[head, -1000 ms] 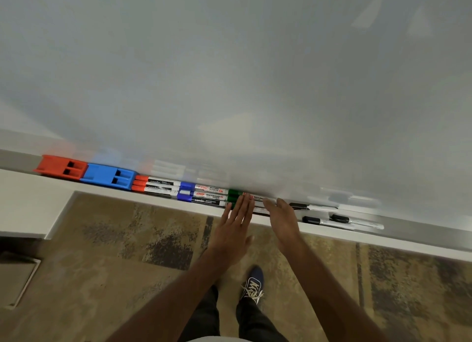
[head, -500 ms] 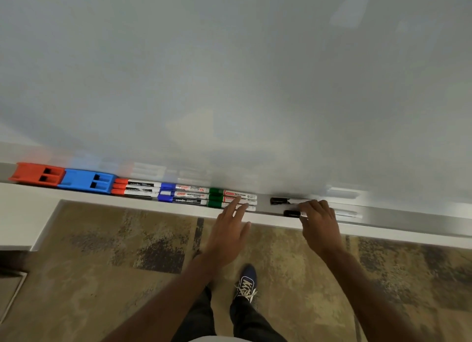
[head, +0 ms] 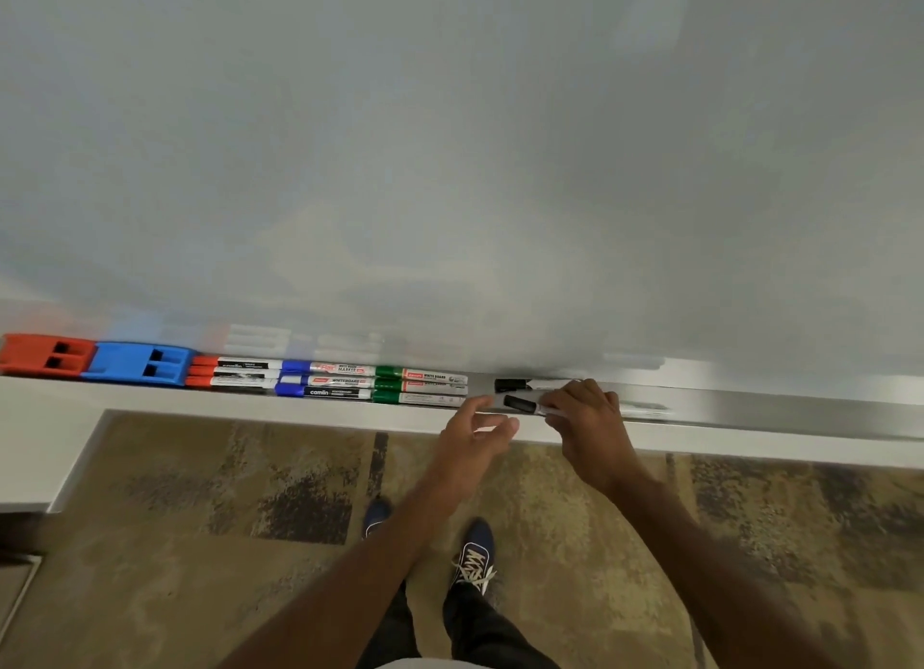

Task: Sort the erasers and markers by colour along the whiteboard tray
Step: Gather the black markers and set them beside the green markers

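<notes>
- Hands worked at the front edge of the tray (head: 750,413): the right hand (head: 590,428) pinched a black-capped marker (head: 522,405) by its barrel, cap pointing left and tilted slightly; the left hand (head: 475,436) hung loosely curled and empty, just beside that cap.
- Step in hand, by judgement: placing the black markers as the last colour group, right of the green set.
- Next move called for sliding this marker left, parallel with the rest, up against the green markers (head: 420,386).
- Tray contents, left to right: red eraser (head: 45,354), blue eraser (head: 140,364), red markers (head: 230,372), blue markers (head: 325,380), green markers.
- Second black marker (head: 512,384) lay farther back, against the whiteboard (head: 450,143).
</notes>
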{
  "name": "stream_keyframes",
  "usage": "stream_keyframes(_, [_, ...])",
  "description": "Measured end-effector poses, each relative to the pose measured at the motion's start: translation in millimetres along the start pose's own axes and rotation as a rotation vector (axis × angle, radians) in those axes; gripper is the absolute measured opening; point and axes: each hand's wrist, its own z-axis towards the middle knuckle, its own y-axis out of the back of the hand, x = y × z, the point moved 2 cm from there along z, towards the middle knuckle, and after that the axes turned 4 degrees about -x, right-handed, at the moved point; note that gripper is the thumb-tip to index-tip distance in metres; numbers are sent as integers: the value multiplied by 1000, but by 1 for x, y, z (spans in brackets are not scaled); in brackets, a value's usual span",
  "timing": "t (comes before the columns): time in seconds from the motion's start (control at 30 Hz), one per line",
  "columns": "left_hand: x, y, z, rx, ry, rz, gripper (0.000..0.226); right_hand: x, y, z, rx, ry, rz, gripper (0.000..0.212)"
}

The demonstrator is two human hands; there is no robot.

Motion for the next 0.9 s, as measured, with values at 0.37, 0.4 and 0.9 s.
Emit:
stream_keyframes(0.37, [-12,-31,-5,-44,231,-581,16,-34,18,-17,-80,-88,171,21])
stream_keyframes(0.4, [-12,-30,-5,-45,240,-596,17,-49,21,-18,-90,-162,133,22])
stream_keyframes(0.9, [-2,-23,-9,-17,304,-559,17,-110,25,-24,91,-367,-135,28])
